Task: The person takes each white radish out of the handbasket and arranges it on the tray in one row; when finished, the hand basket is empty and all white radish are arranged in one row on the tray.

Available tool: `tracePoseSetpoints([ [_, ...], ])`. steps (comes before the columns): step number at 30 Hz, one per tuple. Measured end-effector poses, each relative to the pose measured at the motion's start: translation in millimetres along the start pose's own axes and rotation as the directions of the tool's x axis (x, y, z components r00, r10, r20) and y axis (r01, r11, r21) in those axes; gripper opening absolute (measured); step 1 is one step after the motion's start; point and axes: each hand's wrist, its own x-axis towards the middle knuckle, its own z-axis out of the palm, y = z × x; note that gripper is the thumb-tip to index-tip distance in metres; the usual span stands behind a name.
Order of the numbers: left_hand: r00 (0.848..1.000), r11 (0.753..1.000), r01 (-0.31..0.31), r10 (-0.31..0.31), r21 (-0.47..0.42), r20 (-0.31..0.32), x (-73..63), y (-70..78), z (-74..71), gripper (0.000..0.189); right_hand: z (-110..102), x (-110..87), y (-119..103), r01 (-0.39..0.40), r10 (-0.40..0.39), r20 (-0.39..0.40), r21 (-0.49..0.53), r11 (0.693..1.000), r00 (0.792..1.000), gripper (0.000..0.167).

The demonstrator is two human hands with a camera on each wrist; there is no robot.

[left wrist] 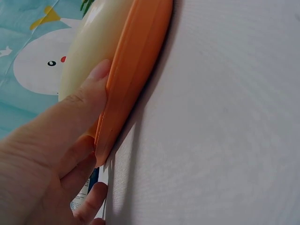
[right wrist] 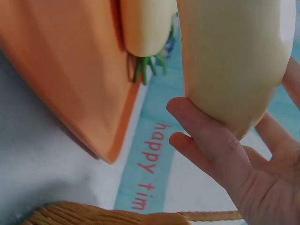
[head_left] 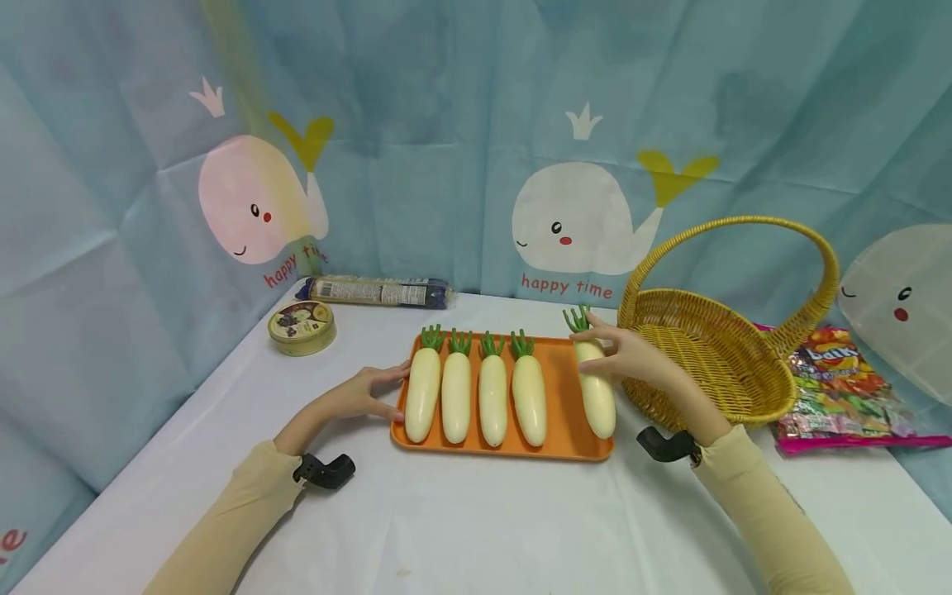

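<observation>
Several white radishes with green stem tops lie side by side on an orange tray (head_left: 565,388), the leftmost radish (head_left: 423,395) close to its left rim. My left hand (head_left: 360,395) holds that rim; in the left wrist view the thumb (left wrist: 96,84) lies against the tray's edge (left wrist: 136,61). With its thumb and fingers, my right hand (head_left: 632,357) grips another white radish (head_left: 597,397) near its leafy end. That radish hangs over the tray's right end, apart from the others. In the right wrist view fingers (right wrist: 206,129) curl round it, and part of its far side is hidden.
A yellow wicker basket (head_left: 706,351) with a tall handle stands right of the tray, beside a colourful candy bag (head_left: 844,384). Back left are a round tin (head_left: 301,326) and a long clear-wrapped package (head_left: 375,292). A blue whale-print curtain (head_left: 416,165) backs the white table.
</observation>
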Motion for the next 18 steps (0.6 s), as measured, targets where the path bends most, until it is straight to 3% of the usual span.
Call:
tracePoseSetpoints([
  [4,1.0,1.0,-0.003,0.003,0.011,-0.002,0.4,-0.8,0.4,0.082,5.9,8.0,7.2,-0.037,0.037,0.015,0.001,0.999,0.999,0.055],
  [18,0.999,0.999,-0.034,0.034,0.013,-0.005,1.3,-3.8,0.2,0.081,21.3,22.8,20.7,-0.049,0.056,0.036,-0.163,0.985,0.998,0.052],
])
